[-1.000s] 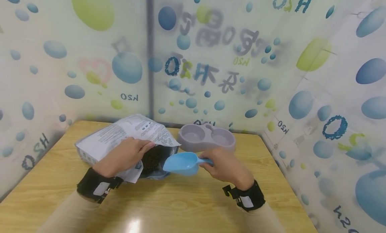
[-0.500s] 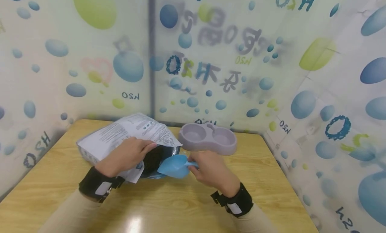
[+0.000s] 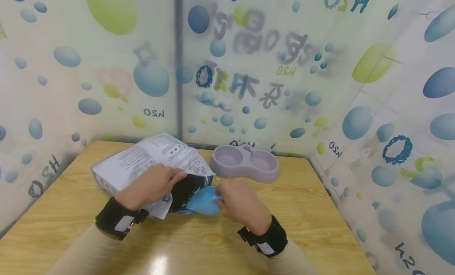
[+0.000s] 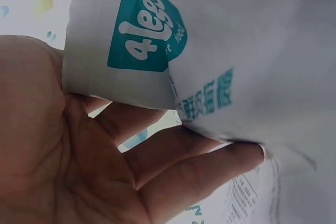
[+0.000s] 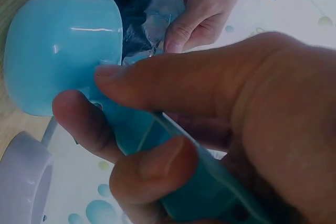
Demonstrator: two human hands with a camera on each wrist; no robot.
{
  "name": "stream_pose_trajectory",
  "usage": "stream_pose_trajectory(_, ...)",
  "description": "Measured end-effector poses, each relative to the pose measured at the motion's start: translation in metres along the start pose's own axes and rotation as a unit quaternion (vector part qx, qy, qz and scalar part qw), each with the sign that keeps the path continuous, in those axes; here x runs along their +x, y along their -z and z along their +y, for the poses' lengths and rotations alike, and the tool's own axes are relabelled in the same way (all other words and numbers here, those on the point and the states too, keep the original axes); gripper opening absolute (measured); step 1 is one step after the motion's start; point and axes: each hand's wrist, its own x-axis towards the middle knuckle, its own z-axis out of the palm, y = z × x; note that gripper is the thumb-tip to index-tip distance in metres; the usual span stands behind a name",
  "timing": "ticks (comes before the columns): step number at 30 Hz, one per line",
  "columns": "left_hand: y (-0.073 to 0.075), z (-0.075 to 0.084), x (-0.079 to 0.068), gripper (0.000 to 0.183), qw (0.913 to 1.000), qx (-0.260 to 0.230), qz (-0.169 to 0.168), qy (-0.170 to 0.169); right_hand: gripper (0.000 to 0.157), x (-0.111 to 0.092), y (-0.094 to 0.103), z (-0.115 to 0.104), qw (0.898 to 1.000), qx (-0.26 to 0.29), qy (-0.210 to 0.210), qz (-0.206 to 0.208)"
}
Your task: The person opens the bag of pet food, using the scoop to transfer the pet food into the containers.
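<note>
A white pet food bag (image 3: 142, 148) with printed text lies on its side on the table, its dark mouth facing the front right. My left hand (image 3: 154, 184) grips the upper edge of that mouth between thumb and fingers; the left wrist view shows its fingers (image 4: 178, 156) against the bag's teal-labelled side. My right hand (image 3: 239, 202) holds a light blue scoop (image 3: 204, 202) by the handle, fingers curled round it. The scoop's front end is at the bag's mouth, partly inside. In the right wrist view the scoop's rounded underside (image 5: 58, 51) hides its contents.
A mauve double pet bowl (image 3: 245, 172) stands behind my right hand, near the back edge of the wooden table (image 3: 206, 243). Patterned curtain-like walls (image 3: 227, 121) enclose the table at the back and sides.
My right hand has moved left with the scoop, bringing its front end to the bag's mouth and tilting it. My left hand keeps hold of the bag's edge, almost still.
</note>
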Motion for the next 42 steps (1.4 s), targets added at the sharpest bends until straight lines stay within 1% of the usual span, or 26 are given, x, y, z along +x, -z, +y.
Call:
stream_pose_trajectory(3,0.001,0.001,0.0,0.047,1.0,-0.005,-0.002,-0.001,0.032,0.0,-0.001,-0.002,1.0,-0.001,-0.007,0.005)
stream_pose_trajectory(7,0.001,0.002,0.0,0.047,0.9999,-0.011,-0.002,-0.003,0.033,0.0,-0.003,-0.005,1.0,-0.001,-0.007,0.011)
stream_pose_trajectory(13,0.001,0.001,-0.001,0.047,0.9999,-0.01,-0.001,-0.004,0.044,0.002,-0.011,-0.008,0.999,0.028,-0.012,0.016)
stream_pose_trajectory(16,0.001,0.001,-0.001,0.047,0.9999,-0.014,-0.004,-0.002,0.035,0.003,-0.015,-0.009,0.999,0.035,-0.013,0.025)
stream_pose_trajectory(20,0.002,0.0,-0.001,0.048,0.9999,-0.014,-0.004,-0.004,0.009,0.004,-0.022,-0.011,0.999,0.037,-0.011,0.031)
stream_pose_trajectory(21,0.003,0.0,-0.002,0.048,0.9999,-0.015,-0.004,-0.004,0.006,0.004,-0.023,-0.011,0.999,0.036,-0.012,0.031)
stream_pose_trajectory(24,0.003,0.0,-0.001,0.047,0.9998,-0.017,-0.002,-0.007,0.014,0.005,-0.028,-0.011,0.998,0.046,-0.022,0.025)
stream_pose_trajectory(28,0.004,0.0,-0.001,0.047,0.9998,-0.018,-0.001,-0.01,0.014,0.005,-0.031,-0.01,0.996,0.075,-0.044,0.014)
stream_pose_trajectory(33,0.005,-0.001,0.001,0.046,0.9998,-0.015,-0.003,-0.007,0.016,0.005,-0.034,-0.008,0.994,0.099,-0.051,0.011)
stream_pose_trajectory(37,0.004,-0.002,0.002,0.045,0.9999,-0.011,-0.003,-0.006,0.02,0.004,-0.039,-0.006,0.991,0.121,-0.064,0.006)
stream_pose_trajectory(42,0.003,-0.003,0.002,0.044,0.9999,-0.01,0.001,-0.007,0.02,0.001,-0.048,-0.004,0.988,0.131,-0.074,0.02)
